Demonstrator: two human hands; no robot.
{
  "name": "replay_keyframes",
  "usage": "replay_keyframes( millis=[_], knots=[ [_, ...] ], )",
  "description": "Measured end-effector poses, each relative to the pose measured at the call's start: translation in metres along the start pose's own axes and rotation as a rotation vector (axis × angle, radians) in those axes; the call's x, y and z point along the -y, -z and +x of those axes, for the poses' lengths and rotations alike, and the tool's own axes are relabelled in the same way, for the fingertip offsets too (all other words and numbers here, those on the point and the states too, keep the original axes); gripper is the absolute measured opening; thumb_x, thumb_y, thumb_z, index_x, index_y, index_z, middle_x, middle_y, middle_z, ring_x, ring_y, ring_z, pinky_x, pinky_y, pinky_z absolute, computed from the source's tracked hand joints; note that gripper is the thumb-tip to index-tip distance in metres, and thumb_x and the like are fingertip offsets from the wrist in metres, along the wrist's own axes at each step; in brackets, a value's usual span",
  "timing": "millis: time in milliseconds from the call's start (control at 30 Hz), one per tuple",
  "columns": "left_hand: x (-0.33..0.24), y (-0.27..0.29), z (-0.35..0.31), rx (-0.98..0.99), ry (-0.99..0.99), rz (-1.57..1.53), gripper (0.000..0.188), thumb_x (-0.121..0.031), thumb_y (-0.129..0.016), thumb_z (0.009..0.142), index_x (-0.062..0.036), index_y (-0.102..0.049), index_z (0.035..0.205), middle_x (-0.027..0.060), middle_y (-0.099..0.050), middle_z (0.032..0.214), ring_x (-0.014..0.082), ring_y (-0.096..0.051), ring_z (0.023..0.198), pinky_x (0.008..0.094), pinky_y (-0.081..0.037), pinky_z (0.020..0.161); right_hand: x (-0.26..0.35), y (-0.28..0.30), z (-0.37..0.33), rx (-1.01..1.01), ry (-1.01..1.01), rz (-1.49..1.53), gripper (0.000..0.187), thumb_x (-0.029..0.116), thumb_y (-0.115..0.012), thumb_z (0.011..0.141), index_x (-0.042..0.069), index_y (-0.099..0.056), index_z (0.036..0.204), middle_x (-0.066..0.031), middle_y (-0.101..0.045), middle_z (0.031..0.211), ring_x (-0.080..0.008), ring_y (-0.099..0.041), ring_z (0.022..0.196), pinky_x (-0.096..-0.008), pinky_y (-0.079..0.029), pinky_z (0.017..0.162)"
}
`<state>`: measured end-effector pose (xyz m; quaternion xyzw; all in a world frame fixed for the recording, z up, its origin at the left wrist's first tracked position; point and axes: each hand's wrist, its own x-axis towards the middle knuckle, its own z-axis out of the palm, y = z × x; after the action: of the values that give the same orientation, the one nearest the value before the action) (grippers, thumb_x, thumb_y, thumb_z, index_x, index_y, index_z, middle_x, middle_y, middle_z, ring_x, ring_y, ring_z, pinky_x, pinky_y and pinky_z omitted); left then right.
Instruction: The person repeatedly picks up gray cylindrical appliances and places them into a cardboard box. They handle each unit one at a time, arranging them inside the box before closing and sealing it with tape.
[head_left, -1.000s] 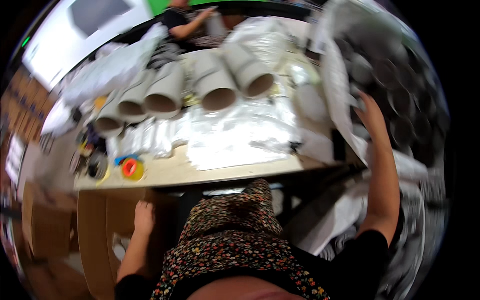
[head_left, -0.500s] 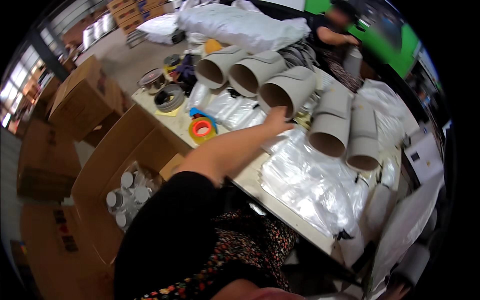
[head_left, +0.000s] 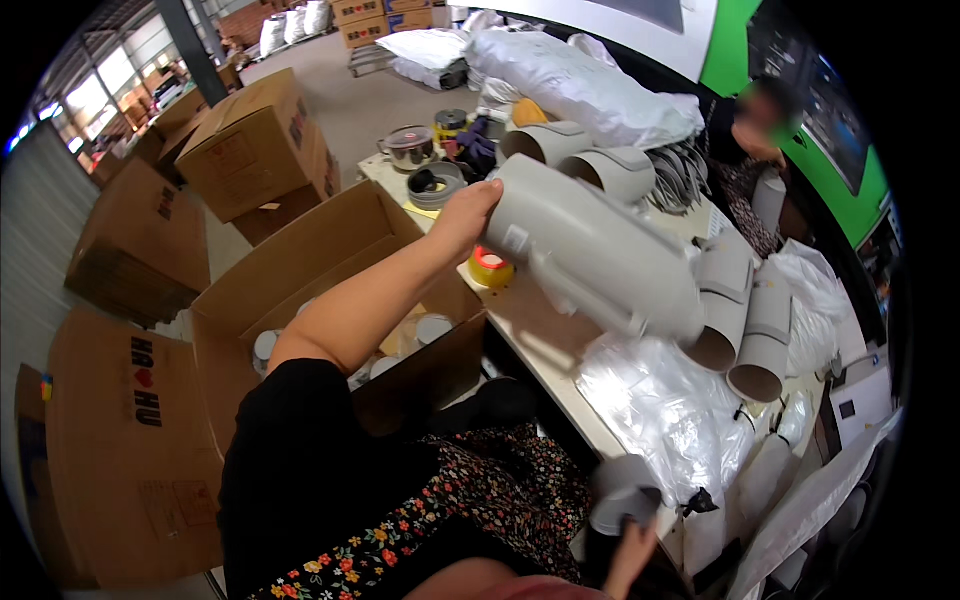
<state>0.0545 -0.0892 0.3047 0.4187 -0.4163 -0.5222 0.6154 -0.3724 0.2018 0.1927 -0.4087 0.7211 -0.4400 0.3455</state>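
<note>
My left hand (head_left: 466, 214) grips the near rim of a large grey pipe elbow (head_left: 600, 262) and holds it tilted above the table's edge (head_left: 545, 360). The left arm stretches over an open cardboard box (head_left: 330, 262) that has several grey round fittings (head_left: 432, 328) in it. My right hand (head_left: 628, 556) is low at the bottom edge and only partly in view. Its fingers are closed under a smaller grey round fitting (head_left: 620, 494).
More grey pipe elbows (head_left: 752, 335) and clear plastic bags (head_left: 672, 412) lie on the table, with a yellow and red tape roll (head_left: 490, 268) and metal bowls (head_left: 412, 146). Another person (head_left: 748, 125) stands across the table. Closed cardboard boxes (head_left: 250, 150) are stacked at the left.
The view has swung left toward the boxes. My left hand has lifted the large grey elbow off the table, and my right hand has come down from the pile at the right.
</note>
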Motion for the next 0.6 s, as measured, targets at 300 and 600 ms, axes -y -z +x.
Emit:
replay_keyframes(
  millis=[300,600],
  knots=[
    [-0.023,-0.055,-0.068,0.906,-0.226,0.986,0.032,-0.038,-0.053,0.086,-0.0067,-0.063,0.086,0.0118,-0.061,0.074,0.0235,-0.058,0.07,0.0365,-0.045,0.068,-0.006,-0.106,-0.069,0.416,-0.629,0.443,0.025,0.025,-0.043,0.093,0.002,-0.051,0.099,-0.0122,-0.063,0.078,-0.0161,-0.054,0.05,-0.0266,-0.044,0.047],
    [0.115,-0.2,-0.047,0.938,0.284,0.813,0.031,-0.018,-0.049,0.086,-0.0021,-0.055,0.112,0.016,-0.062,0.097,0.0291,-0.058,0.089,0.0379,-0.048,0.074,-0.069,0.163,-0.155,-0.754,-0.16,-0.151,0.033,0.031,-0.052,0.091,0.003,-0.06,0.106,-0.0038,-0.06,0.077,-0.0112,-0.056,0.069,-0.0237,-0.046,0.063]
  ],
)
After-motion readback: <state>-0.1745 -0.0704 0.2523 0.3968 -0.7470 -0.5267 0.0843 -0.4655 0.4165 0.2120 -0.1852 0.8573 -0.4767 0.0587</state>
